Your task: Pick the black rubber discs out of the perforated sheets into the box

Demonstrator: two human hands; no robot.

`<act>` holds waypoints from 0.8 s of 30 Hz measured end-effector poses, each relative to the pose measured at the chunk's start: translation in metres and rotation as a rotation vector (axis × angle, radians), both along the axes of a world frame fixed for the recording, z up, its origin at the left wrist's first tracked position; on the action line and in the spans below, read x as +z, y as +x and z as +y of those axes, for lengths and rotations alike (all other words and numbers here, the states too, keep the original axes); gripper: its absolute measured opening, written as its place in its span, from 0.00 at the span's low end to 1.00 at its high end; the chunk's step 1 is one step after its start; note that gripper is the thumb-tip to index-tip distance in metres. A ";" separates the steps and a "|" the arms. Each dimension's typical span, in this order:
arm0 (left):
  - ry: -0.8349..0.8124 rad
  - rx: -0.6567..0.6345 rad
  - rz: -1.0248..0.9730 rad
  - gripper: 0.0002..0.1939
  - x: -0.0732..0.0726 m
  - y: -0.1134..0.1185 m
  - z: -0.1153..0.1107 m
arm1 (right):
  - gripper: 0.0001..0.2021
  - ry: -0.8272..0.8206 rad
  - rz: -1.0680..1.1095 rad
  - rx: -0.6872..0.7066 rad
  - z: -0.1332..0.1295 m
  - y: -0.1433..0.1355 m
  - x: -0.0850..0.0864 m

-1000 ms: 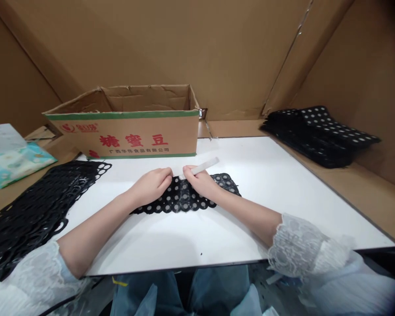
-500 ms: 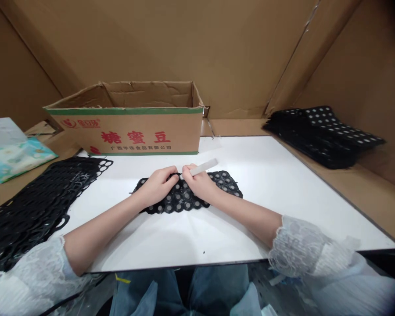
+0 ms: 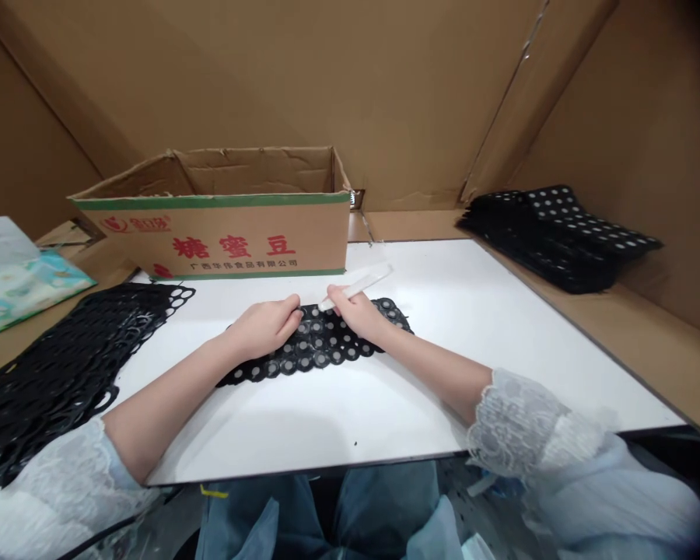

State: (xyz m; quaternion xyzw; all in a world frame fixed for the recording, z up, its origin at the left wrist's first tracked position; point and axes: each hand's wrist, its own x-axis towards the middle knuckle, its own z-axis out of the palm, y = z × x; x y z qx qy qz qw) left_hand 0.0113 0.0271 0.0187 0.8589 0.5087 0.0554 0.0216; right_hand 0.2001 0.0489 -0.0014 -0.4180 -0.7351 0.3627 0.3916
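Note:
A black sheet [image 3: 312, 346] with rows of round grey discs lies on the white tabletop [image 3: 350, 420]. My left hand [image 3: 265, 327] is closed on the upper left part of the sheet, thumb and fingers pinching its far edge. Held like a pen in my right hand [image 3: 358, 313] is a slim whitish, semi-clear stick tool [image 3: 375, 276]. Its lower tip points at the sheet's far edge, close to a disc; whether it touches cannot be made out. The right hand rests over the sheet and hides part of it.
A lidless cardboard box [image 3: 239, 233] stands behind the sheet. Black ring-patterned sheets [image 3: 64, 358] are piled at the left, near a tissue pack [image 3: 32, 284]. At the right lies a stack of black disc-filled sheets [image 3: 554, 237]. Cardboard walls [image 3: 408, 101] enclose the table.
My hands have moved apart slightly, the left one toward the left along the sheet. The sheet has shifted a little left and tilted. The stick tool stays in my right hand. The view has turned slightly.

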 end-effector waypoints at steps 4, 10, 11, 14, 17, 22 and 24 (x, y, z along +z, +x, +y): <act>0.013 -0.008 0.058 0.15 0.003 -0.004 0.004 | 0.16 0.007 -0.002 0.008 -0.003 -0.001 0.001; -0.034 -0.097 -0.163 0.12 0.004 0.009 0.003 | 0.15 0.049 -0.039 0.046 -0.006 -0.006 0.003; -0.059 -0.074 -0.191 0.12 0.003 0.011 0.002 | 0.15 0.048 -0.035 0.044 -0.007 -0.006 0.003; -0.089 -0.024 -0.248 0.11 0.004 0.015 -0.002 | 0.15 0.035 -0.001 0.016 -0.009 -0.009 0.003; -0.088 0.001 -0.288 0.11 0.004 0.019 -0.006 | 0.15 0.043 0.018 -0.015 -0.011 -0.013 0.002; -0.072 0.033 -0.227 0.07 0.000 0.026 -0.011 | 0.15 0.150 -0.177 -0.019 -0.011 -0.021 -0.004; -0.021 0.051 -0.192 0.06 -0.002 0.028 -0.011 | 0.14 0.266 -0.317 -0.024 -0.008 -0.024 -0.006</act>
